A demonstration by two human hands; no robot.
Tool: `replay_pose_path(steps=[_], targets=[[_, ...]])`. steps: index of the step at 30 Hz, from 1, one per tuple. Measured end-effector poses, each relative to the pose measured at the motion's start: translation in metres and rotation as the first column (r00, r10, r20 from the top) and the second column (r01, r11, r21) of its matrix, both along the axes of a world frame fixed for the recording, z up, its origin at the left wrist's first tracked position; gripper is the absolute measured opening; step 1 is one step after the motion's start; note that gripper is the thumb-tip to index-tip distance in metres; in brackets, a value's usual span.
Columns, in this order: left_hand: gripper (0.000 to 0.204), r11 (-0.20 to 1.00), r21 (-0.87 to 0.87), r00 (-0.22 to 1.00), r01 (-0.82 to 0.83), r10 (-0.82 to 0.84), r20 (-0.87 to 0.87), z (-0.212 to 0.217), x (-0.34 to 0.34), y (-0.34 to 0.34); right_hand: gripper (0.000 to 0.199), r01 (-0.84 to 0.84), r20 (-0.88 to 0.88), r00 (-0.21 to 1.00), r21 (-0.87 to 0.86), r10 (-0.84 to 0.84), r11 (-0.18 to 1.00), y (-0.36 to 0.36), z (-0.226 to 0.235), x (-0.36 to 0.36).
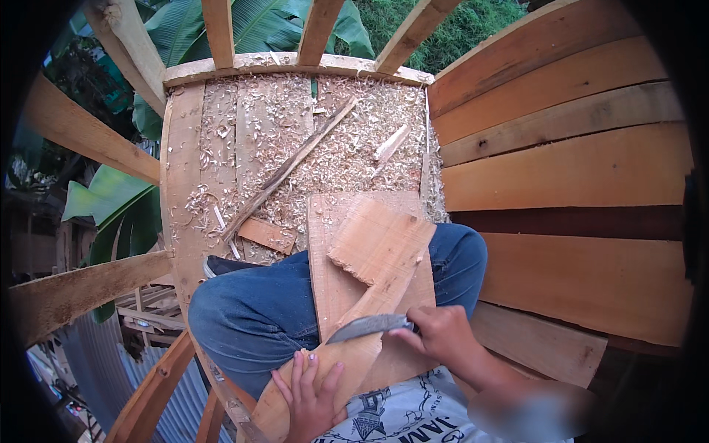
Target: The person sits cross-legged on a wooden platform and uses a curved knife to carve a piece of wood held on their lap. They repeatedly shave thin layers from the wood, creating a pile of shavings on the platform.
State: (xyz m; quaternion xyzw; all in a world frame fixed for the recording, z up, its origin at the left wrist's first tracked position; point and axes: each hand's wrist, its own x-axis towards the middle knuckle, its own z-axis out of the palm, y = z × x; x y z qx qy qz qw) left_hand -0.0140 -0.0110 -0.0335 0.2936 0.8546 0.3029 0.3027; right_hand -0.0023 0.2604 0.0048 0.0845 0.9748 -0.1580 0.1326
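A carved piece of wood [382, 235] lies across my lap, its squarish far part narrowing to a neck before it widens towards me. Under it a wide flat board [332, 214] rests between my legs. My left hand [309, 391] lies on the near, wide part of the carved wood, fingers stretched out and apart. My right hand [441, 334] is closed round the handle of a knife with a broad curved blade [367, 325]. The blade lies over the wood at the near end of the neck, pointing left. My fingers hide most of the handle.
Wood shavings [273, 111] cover the plank floor ahead. On them lie a long stick [292, 166], a short wood offcut [267, 235] and a pale chunk [391, 143]. A plank wall [561, 170] stands at my right; slanted wooden rails [96, 136] edge the left and far sides.
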Motion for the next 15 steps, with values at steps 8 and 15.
replay_pose_path(steps=[8, 15], targets=[[0.084, 1.000, 0.001, 1.000, -0.001, 0.001, 0.026, 0.000, -0.003, -0.001, 0.040, -0.002, 0.010, 1.000, 0.066, 0.002, 0.998, 0.013, 0.006, -0.005], [0.081, 0.999, 0.023, 0.997, -0.043, 0.041, 0.070, -0.002, -0.003, -0.009, 0.039, 0.582, -0.258, 0.808, 0.212, -0.529, 0.785, 0.104, 0.004, 0.001]])
